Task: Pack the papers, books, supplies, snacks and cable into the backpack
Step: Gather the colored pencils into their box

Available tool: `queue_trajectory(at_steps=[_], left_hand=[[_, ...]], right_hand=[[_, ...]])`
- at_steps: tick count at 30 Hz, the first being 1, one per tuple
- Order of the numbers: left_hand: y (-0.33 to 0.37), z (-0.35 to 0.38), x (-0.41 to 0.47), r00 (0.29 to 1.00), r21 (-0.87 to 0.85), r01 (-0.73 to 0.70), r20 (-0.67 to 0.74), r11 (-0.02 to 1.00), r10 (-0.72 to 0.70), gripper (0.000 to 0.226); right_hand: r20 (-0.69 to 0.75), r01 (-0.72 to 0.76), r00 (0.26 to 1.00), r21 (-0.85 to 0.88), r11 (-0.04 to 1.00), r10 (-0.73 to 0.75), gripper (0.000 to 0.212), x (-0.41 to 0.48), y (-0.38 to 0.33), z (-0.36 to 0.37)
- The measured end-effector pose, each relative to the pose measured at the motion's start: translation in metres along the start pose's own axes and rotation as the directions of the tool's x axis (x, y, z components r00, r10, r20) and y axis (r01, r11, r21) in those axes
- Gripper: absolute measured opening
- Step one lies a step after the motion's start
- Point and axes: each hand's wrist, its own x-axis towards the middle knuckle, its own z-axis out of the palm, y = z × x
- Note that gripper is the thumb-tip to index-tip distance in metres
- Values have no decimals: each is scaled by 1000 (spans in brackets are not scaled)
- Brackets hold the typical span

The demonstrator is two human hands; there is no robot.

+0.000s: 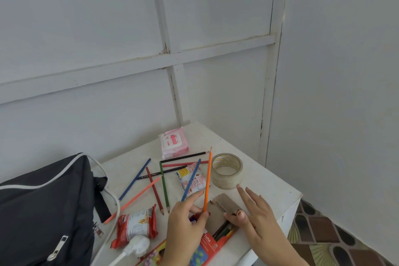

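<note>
Orange pencil (207,181) is pinched by left hand (185,220) over box (218,214); right hand (257,218) lies flat, fingers straight, thumb on box flap. Backpack (43,205) sits at counter's (259,179) left.

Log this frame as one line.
step: filling pencil box | left hand: pinching orange pencil | right hand: thumb on box flap, fingers straight | table: loose pencils | backpack: at left

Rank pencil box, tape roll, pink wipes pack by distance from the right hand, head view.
1. pencil box: touching, the right hand rests on its flap.
2. tape roll: just ahead of the hand, apart from it.
3. pink wipes pack: far back, toward the wall.
</note>
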Motion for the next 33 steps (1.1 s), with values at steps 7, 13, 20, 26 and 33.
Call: queue_trajectory(at_steps=[7, 13, 20, 26, 33], left_hand=[[1, -2, -7, 987, 152, -158, 44, 976, 153, 51], [5, -4, -8, 978, 294, -198, 126, 935, 167, 24], [7, -6, -8, 960, 455, -271, 196, 848, 201, 23], [0, -5, -11, 972, 473, -228, 166, 851, 168, 21], [-1, -1, -12, 940, 473, -318, 273, 821, 207, 55]], right_hand=[[-31, -3, 1000, 69, 998, 5, 93, 1, 3, 4], [-99, 21, 995, 306, 952, 10, 64, 6, -19, -6], [-149, 8, 985, 561, 828, 91, 52, 19, -26, -8], [-144, -107, 958, 625, 773, 249, 46, 26, -19, -16], [-207, -74, 965, 381, 921, 164, 61, 30, -6, -15]])
